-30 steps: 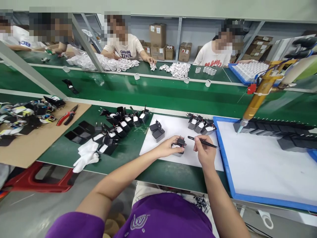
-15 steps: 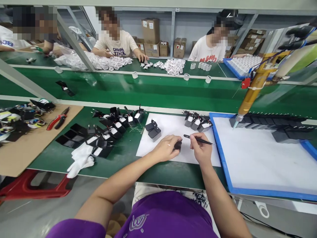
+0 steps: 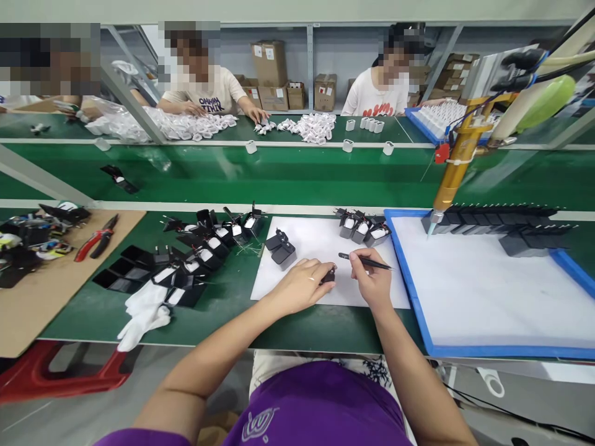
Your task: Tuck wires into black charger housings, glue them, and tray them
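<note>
My left hand (image 3: 302, 284) is closed around a small black plastic part (image 3: 329, 275) over the white sheet (image 3: 307, 232), and its fingers hide most of that part. Between the thumb and fingers of my right hand (image 3: 374, 282) lies a pair of black tweezers (image 3: 367, 261). Their blunt end points left toward the black part, while the thin tips point right; the two are apart. Behind my left hand stands a black power adapter housing (image 3: 282, 253) with its lid piece tilted on top. Several open housings with white labels (image 3: 361, 228) sit at the sheet's back edge.
On the left are rows of black housings (image 3: 204, 257), a white glove (image 3: 144, 313) and red-handled pliers (image 3: 96, 238) on cardboard. A blue-edged tray (image 3: 418, 310) with black adapters lies right, under a yellow dispenser (image 3: 449, 186). Co-workers sit beyond the green conveyor (image 3: 288, 173).
The whole view has shifted slightly. My left hand still grips the black part and my right still holds the tweezers, with little movement between them.
</note>
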`<action>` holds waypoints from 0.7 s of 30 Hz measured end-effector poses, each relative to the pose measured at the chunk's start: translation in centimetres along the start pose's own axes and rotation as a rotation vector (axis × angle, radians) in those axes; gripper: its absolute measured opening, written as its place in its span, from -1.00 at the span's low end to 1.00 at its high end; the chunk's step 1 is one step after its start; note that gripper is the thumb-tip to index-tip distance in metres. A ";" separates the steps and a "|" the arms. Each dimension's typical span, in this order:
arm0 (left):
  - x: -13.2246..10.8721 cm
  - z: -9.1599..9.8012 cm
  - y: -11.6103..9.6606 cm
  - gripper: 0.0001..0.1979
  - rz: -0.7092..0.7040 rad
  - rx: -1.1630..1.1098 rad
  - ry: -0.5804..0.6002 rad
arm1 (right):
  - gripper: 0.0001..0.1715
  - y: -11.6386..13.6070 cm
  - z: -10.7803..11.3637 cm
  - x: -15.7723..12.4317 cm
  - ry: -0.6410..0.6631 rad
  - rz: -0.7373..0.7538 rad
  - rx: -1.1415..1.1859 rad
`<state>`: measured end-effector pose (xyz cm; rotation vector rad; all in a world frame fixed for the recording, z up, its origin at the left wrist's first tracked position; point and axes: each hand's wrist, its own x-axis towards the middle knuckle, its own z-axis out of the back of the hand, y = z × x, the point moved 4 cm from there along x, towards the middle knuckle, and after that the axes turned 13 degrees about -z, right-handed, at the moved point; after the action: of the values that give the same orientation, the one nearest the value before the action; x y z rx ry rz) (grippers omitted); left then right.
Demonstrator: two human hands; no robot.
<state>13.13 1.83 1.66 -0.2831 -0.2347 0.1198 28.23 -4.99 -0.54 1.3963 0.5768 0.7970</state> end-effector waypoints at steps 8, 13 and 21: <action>0.0 -0.5 1.3 -0.61 -0.075 -0.083 0.015 | -0.77 -0.2 -0.1 -0.1 -0.007 0.010 -0.027; 0.2 -1.1 1.6 -0.61 -0.109 -0.098 0.016 | -0.78 -0.2 0.0 -0.1 -0.004 0.019 -0.037; -0.1 -1.6 1.1 -0.63 -0.051 -0.021 0.006 | -0.77 -0.2 -0.3 -0.2 0.034 -0.005 -0.035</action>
<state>13.28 2.44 -0.14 -0.2980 -0.2370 0.0658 27.88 -4.95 -0.80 1.3517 0.5894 0.8246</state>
